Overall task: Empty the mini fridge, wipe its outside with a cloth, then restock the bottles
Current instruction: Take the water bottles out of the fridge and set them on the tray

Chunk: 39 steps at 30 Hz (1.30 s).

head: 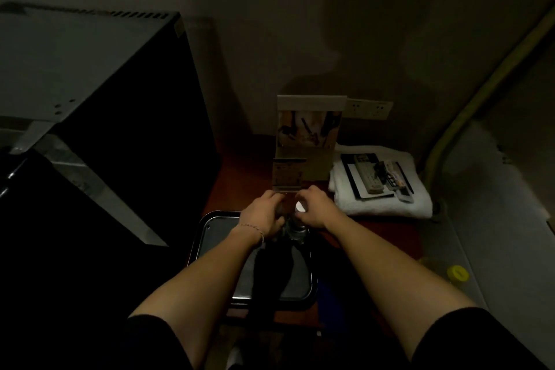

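Both hands (288, 213) hold bottles (297, 231) between them above the tray (210, 234).

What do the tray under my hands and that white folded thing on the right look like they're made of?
The tray looks like dark, glossy metal or plastic; its rim catches highlights. The white folded thing looks like terry cloth, likely a towel: soft rounded folds, matte nap.

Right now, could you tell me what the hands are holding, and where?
Both hands grip bottles near their tops; the right pinches a white cap.
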Available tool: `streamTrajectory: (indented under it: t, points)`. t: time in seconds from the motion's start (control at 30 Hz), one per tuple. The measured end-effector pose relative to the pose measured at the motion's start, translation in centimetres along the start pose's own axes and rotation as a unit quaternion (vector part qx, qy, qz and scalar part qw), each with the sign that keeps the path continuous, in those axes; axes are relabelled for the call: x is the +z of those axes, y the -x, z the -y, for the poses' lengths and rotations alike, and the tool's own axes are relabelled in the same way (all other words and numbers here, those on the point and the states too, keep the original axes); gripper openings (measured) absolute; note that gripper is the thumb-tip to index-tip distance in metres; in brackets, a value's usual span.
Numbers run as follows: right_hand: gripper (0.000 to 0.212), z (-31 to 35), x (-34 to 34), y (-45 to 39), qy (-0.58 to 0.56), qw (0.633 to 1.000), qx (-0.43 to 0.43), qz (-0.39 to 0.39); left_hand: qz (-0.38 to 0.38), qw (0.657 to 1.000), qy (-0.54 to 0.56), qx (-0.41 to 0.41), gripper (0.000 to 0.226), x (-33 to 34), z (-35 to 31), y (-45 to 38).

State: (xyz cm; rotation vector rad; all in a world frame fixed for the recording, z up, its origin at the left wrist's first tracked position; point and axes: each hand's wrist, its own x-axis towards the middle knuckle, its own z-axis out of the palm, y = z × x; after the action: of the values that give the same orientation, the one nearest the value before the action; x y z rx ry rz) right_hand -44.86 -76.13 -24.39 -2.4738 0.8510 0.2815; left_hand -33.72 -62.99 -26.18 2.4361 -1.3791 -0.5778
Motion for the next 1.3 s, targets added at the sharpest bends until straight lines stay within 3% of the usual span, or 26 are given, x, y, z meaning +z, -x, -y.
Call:
streamTrajectory:
  t: [0.33,0.67,0.87,1.3]
  points:
    - [0.054,0.0,-0.6,2.0,-0.011,1.000,-0.016,-0.024,-0.068,0.997,-0.035,-0.031,0.068,-1.2,-0.6,2.5]
    - [0.057,2.2,0.4,7.9,0.114,0.992,-0.021,-0.041,-0.130,0.989,-0.056,-0.035,0.075,-1.2,0.0,8.9]
    - [0.057,4.9,2.3,14.7,0.111,0.991,0.032,-0.064,-0.134,0.990,-0.049,-0.006,0.075,-1.0,0.7,15.9]
    - [0.065,12.3,10.1,30.5,0.083,0.993,0.050,-0.072,-0.057,0.997,-0.053,0.005,0.075,2.1,1.9,32.3]
